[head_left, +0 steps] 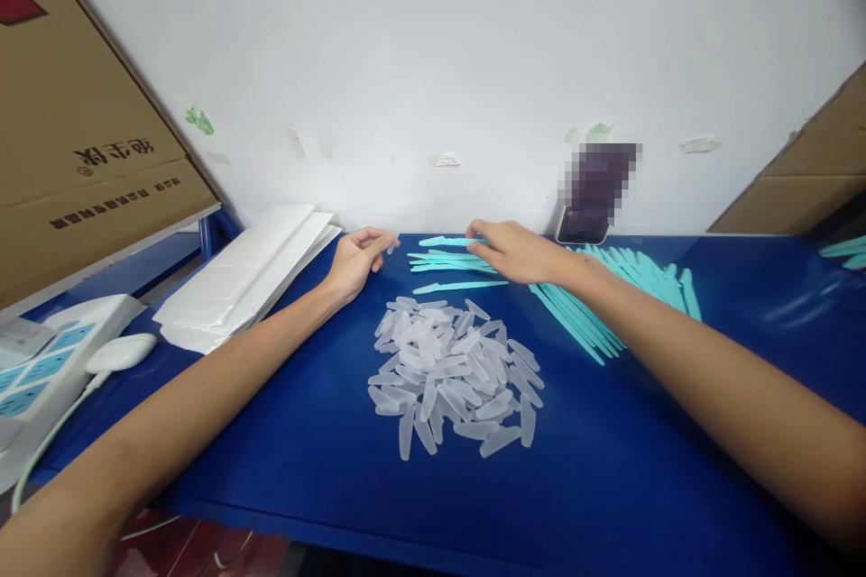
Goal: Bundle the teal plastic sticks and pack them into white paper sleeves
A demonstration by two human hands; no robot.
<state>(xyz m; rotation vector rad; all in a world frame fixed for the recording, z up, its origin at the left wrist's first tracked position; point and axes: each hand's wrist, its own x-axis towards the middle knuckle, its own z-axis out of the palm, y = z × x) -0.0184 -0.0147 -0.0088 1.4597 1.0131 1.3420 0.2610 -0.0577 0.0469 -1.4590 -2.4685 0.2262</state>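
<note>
Between the thumb and fingers of my left hand [358, 260] is a small translucent plastic cap [392, 243], held upright near the wall. My right hand [514, 251] pinches a turquoise eyebrow razor [443, 242] at the back of the table, its head pointing left. Just below that hand lie several more turquoise razors [439, 261], and one single razor [453, 287] rests a little nearer. A loose heap of translucent caps [453, 370] spreads over the middle of the table. Under and beside my right forearm lies a big fanned pile of turquoise razors [636, 279], partly hidden by the arm.
The blue table [290, 451] meets a white wall. To the left are stacked white packets [236, 275], a power strip [68, 352] with a plugged-in white charger [122, 352], and a large cardboard box [87, 108]. A phone-like device [582, 224] leans on the wall; another cardboard box [805, 153] stands right.
</note>
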